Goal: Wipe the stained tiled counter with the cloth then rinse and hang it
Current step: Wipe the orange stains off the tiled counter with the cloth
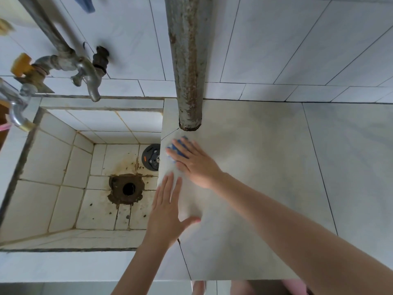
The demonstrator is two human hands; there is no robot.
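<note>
The right hand [196, 165] presses flat, fingers straight, on the blue cloth [177, 150], blurred and mostly hidden beneath them, at the counter [265, 167] edge beside the sink [63, 167]. The left hand [168, 211] lies flat and spread nearby, holding nothing.

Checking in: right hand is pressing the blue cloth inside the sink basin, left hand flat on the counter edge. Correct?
Not quite. In the head view the right hand presses the blue cloth on the counter, by the foot of the rusty pipe, not inside the sink basin. The left hand does lie flat on the counter edge.
</note>
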